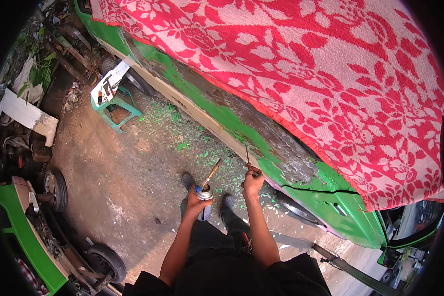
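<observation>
In the head view, I am watching the left hand (198,201) grasping a silver canister torch with a slender brass nozzle and a blue knob (205,192), between the body and the car. The right hand (253,181) is clenching a thin-shafted, red-handled metal tool (249,166), which is pointing at the car's green-painted, partly stripped side panel (241,130). At this size I can't tell whether a flame is burning or whether the tool's tip is touching.

If the torch is burning, raising it could be scorching the red-and-pink floral blanket (306,74), whose hem is hanging close above that panel; drifting sideways could be heating the right hand. Pushing too hard could be sending the shaft skidding.

Around me, green paint flakes (182,146) are littering the floor, perhaps loosening the footing. A teal plastic stool (118,106) is standing beside the car, carrying a white board (105,86). At lower right, a long dark beam (352,269) is blocking a sidestep; at lower left, a black tyre (106,263) is lying near a second green vehicle (27,241).
</observation>
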Demonstrator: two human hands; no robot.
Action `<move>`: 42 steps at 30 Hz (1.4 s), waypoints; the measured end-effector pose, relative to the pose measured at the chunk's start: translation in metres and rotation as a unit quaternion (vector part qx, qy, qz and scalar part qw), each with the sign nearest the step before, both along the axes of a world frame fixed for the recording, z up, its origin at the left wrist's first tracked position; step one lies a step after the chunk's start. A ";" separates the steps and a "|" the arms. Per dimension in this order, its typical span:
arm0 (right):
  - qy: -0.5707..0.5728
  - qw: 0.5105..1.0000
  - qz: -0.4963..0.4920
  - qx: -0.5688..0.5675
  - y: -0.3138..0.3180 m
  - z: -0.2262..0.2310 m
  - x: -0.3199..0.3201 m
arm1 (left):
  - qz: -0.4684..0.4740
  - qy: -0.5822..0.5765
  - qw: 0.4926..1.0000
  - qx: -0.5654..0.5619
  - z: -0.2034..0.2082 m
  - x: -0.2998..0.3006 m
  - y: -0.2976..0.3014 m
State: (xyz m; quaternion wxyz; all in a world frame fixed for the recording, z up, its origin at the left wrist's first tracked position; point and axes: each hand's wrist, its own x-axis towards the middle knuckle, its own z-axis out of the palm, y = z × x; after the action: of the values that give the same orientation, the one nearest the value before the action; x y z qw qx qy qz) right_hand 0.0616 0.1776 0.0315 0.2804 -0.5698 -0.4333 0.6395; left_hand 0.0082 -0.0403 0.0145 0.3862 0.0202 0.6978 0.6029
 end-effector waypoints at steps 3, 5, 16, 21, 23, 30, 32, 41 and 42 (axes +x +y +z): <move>-0.023 0.999 -0.004 -0.022 0.001 -0.003 -0.006 | 0.012 -0.001 1.000 0.017 0.002 0.003 0.001; -0.031 0.999 -0.026 -0.020 -0.001 -0.006 -0.010 | 0.006 0.013 1.000 0.009 -0.002 0.000 0.002; -0.059 0.998 -0.020 -0.001 0.015 -0.020 -0.006 | -0.005 0.010 1.000 0.024 -0.002 0.003 0.000; 0.004 1.000 0.008 -0.008 0.000 0.002 0.010 | -0.008 0.018 1.000 -0.004 -0.008 -0.003 -0.006; 0.012 0.999 0.017 -0.028 0.001 0.009 0.007 | -0.009 0.004 1.000 -0.012 -0.002 -0.001 -0.004; -0.019 0.999 0.009 -0.039 0.003 0.006 -0.005 | -0.006 0.002 1.000 0.016 0.005 0.000 0.006; -0.004 0.999 0.020 -0.047 0.004 0.013 0.000 | -0.002 0.009 1.000 0.014 0.006 -0.008 0.001; -0.032 0.999 0.018 0.009 0.004 0.003 -0.006 | -0.029 0.040 0.999 0.014 -0.014 -0.008 -0.008; -0.032 0.999 0.008 0.015 0.013 -0.005 -0.002 | -0.026 0.028 0.999 0.012 -0.010 -0.005 0.001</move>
State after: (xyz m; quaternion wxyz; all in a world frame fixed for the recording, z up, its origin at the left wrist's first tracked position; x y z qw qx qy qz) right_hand 0.0594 0.1910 0.0263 0.2694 -0.5823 -0.4561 0.6167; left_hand 0.0034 -0.0395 0.0043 0.3822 0.0594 0.7004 0.5999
